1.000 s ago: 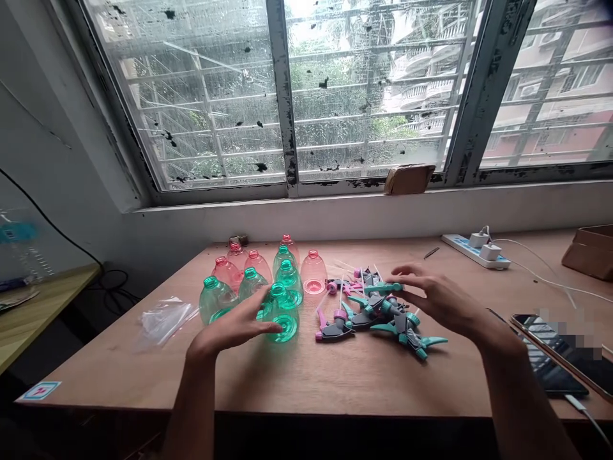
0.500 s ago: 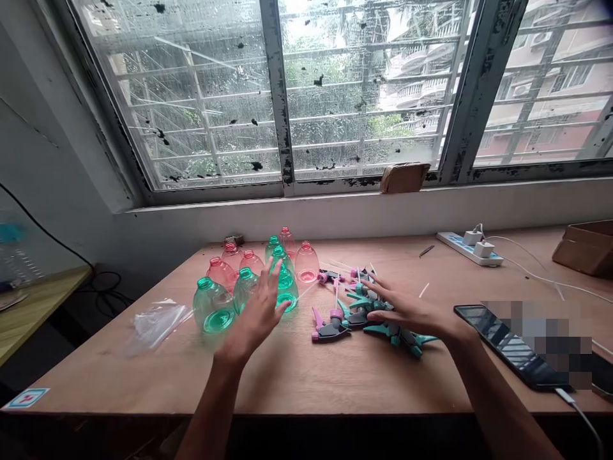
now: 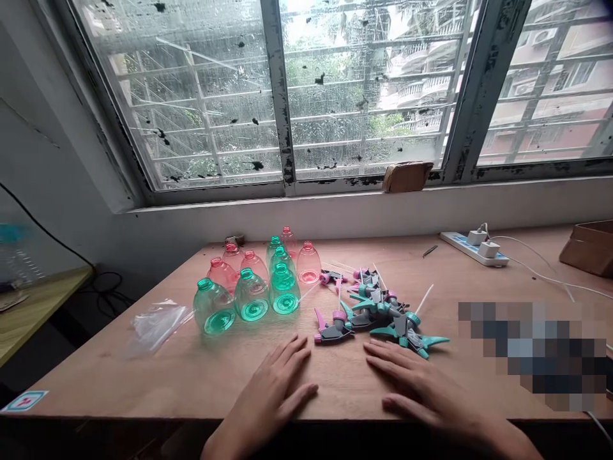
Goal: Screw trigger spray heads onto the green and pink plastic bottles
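My left hand (image 3: 278, 386) lies flat near the table's front edge, fingers stretched out, with nothing in it. Opposite it, my right hand (image 3: 414, 383) rests palm down with its fingers extended, just in front of the spray heads. Several trigger spray heads in teal and grey (image 3: 407, 333) and pink and grey (image 3: 335, 329) lie in a heap, their thin white tubes sticking out. Beyond my left hand stand several clear green bottles (image 3: 252, 297) without tops, and behind and among them several clear pink bottles (image 3: 308, 262), also without tops.
A clear plastic bag (image 3: 158, 326) lies left of the bottles. A white power strip (image 3: 472, 249) with plugs and cables sits at the back right, near a brown cardboard box (image 3: 588, 249). A dark pen-like object (image 3: 430, 251) lies left of the strip. The right side is partly blurred out.
Both hands have come back towards me and down onto the table, my left from over the green bottles, my right from over the spray heads. Bottles and spray heads appear unmoved.
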`<action>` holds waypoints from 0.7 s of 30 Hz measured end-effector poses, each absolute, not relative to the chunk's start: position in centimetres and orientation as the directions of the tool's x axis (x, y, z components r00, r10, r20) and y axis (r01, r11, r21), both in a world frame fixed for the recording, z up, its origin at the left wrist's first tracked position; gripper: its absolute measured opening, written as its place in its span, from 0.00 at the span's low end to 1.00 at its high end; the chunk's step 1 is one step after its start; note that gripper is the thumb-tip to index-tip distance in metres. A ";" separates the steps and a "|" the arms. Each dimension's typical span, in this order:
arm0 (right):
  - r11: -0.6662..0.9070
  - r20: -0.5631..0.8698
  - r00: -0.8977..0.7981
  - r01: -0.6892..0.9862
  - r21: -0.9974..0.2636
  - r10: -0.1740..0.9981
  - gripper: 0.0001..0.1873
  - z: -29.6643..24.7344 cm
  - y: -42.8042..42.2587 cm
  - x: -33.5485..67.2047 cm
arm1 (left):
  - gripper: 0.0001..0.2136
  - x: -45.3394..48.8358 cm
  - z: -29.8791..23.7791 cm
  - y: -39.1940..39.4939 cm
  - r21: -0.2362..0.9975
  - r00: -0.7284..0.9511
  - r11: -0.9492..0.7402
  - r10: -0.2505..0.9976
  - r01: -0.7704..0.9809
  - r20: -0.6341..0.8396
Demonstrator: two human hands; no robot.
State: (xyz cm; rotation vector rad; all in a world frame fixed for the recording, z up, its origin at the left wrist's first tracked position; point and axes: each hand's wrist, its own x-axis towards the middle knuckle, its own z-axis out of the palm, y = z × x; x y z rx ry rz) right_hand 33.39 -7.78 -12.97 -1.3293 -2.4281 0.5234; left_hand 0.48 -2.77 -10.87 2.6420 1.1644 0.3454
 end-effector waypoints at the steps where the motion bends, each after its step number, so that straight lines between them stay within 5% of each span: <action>1: 0.481 0.073 -0.517 0.722 -0.498 0.853 0.33 -12.7 -7.7 33.8 | 0.24 0.6 -10.7 -2.7 0.308 0.652 -0.651 0.750 0.694 0.115; 21: 0.418 0.082 -0.474 0.667 -0.617 0.877 0.28 -13.0 -7.8 34.6 | 0.20 0.3 -10.2 -2.7 0.378 0.657 -0.637 0.748 0.671 0.094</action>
